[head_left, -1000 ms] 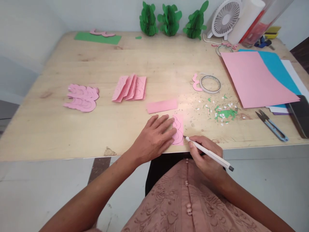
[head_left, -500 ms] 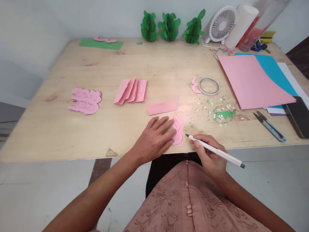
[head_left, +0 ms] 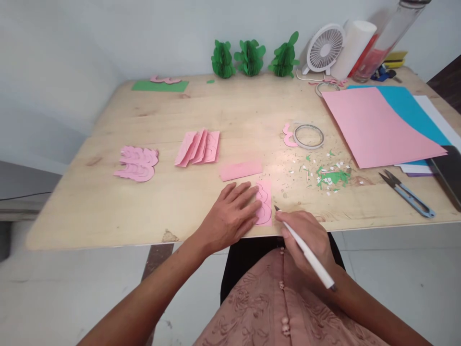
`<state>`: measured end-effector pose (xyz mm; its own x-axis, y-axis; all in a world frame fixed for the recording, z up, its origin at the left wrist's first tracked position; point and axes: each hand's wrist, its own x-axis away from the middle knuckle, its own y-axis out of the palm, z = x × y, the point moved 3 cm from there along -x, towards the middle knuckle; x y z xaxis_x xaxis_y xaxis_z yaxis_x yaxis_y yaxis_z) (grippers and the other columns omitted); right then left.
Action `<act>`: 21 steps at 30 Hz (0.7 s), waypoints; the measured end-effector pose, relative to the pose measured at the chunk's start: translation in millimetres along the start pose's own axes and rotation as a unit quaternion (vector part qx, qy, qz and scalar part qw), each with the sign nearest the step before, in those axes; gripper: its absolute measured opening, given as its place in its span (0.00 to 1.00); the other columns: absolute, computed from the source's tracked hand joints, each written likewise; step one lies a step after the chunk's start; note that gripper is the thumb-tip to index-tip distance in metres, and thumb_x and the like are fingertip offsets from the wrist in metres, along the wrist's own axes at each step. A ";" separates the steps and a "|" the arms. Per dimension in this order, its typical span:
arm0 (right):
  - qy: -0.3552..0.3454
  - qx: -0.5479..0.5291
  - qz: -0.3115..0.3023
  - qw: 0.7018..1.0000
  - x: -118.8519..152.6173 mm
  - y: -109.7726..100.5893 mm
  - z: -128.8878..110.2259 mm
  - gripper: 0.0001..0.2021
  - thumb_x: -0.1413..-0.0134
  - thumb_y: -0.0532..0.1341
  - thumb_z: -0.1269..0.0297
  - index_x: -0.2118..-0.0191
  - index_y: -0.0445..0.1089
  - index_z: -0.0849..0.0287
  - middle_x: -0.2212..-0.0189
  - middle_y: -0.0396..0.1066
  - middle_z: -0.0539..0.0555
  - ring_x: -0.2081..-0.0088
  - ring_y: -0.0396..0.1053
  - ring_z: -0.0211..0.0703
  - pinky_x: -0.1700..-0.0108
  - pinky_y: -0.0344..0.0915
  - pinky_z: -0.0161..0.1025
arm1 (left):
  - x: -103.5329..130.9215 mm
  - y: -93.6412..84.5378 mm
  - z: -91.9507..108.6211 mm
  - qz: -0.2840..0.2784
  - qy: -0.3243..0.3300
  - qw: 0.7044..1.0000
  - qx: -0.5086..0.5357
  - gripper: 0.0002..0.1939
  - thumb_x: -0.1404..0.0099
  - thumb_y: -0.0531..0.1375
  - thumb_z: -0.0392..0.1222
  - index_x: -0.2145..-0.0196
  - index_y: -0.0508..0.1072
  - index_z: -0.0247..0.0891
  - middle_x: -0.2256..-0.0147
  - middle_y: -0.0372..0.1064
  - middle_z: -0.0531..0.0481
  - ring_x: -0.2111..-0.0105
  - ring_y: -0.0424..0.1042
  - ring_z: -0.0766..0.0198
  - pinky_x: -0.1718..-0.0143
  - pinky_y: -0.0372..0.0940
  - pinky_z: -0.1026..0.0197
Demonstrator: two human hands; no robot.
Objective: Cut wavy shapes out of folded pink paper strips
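Note:
My left hand lies flat on the table, fingers spread, its fingertips on the left part of a small pink paper piece. A curved black outline is drawn on that paper. In my right hand is a white pen, gripped near its point. The dark tip stands just right of the paper, apart from it. Just beyond my left fingers lies a folded pink paper strip. Farther back is a pink accordion-folded paper with outlines on it. Cut pink scalloped shapes are stacked at the left.
Thread snips lie at the right, near green and white paper scraps. Behind them are a tape roll and large pink sheets. Green paper figures and a small white fan stand along the wall.
The camera view has shifted, so the table sits lower in the picture. My right hand has turned the pen to a steeper slant. My left hand stays on the paper.

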<state>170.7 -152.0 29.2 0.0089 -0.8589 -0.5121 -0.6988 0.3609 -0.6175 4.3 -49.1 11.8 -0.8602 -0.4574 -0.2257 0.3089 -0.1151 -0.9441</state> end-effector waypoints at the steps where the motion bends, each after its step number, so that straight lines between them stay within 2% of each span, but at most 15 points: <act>1: -0.019 0.012 -0.014 1.000 -1.0 3.2 -1.5 0.17 0.42 0.56 0.75 0.48 0.70 0.58 0.62 0.78 0.58 0.61 0.75 0.47 0.58 0.71 0.46 | -0.1 -0.3 0.2 0.001 -0.001 1.000 0.000 0.13 0.32 0.54 0.41 0.52 0.71 0.40 0.40 0.63 0.42 0.39 0.59 0.50 0.39 0.53 0.43; 4: -0.055 0.051 -0.052 0.996 -2.6 12.4 -4.8 0.17 0.42 0.57 0.75 0.48 0.70 0.59 0.61 0.78 0.57 0.57 0.73 0.48 0.55 0.69 0.48 | -0.4 -0.9 0.8 0.001 -0.004 1.000 -0.001 0.13 0.33 0.54 0.40 0.51 0.71 0.40 0.41 0.64 0.43 0.39 0.59 0.50 0.39 0.53 0.44; 8: -0.069 0.083 -0.085 0.991 1.7 19.3 -2.8 0.16 0.40 0.58 0.75 0.48 0.70 0.58 0.59 0.78 0.56 0.54 0.72 0.48 0.52 0.66 0.49 | -0.4 -0.7 1.1 -0.005 -0.004 1.000 0.000 0.12 0.32 0.54 0.41 0.52 0.71 0.39 0.40 0.62 0.43 0.39 0.59 0.50 0.38 0.52 0.44; 21: -0.104 0.119 -0.076 0.984 15.0 22.7 2.2 0.18 0.38 0.56 0.74 0.44 0.68 0.57 0.56 0.77 0.57 0.51 0.71 0.49 0.52 0.64 0.48 | 0.2 -0.6 0.6 -0.006 -0.005 1.000 0.005 0.13 0.31 0.53 0.42 0.53 0.71 0.39 0.39 0.61 0.43 0.39 0.58 0.50 0.38 0.52 0.44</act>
<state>156.6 -155.9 6.1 0.2639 -0.8257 -0.4986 -0.4906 0.3301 -0.8064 4.2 -49.6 12.4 -0.8598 -0.4650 -0.2112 0.3025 -0.1305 -0.9442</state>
